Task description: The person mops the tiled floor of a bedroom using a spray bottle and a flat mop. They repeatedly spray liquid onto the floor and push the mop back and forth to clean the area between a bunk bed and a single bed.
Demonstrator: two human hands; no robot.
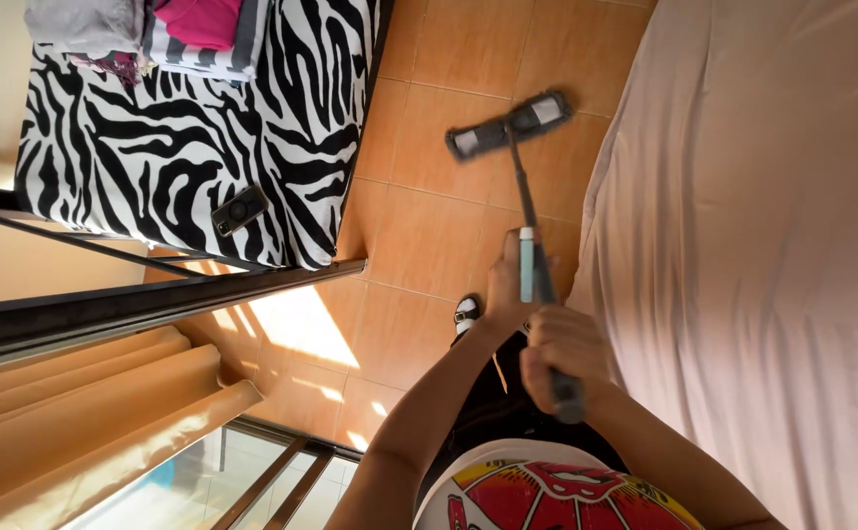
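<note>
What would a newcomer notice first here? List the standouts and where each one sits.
First the zebra-striped bedspread at upper left, with a dark phone lying near its edge. Next the flat mop on the orange tiled floor at centre, its handle gripped by the left hand higher up and the right hand at the end. A pale sheet fills the right side.

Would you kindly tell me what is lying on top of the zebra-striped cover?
On the zebra-striped cover lie a dark phone and folded clothes; whatever is beneath the cover is hidden.
</note>
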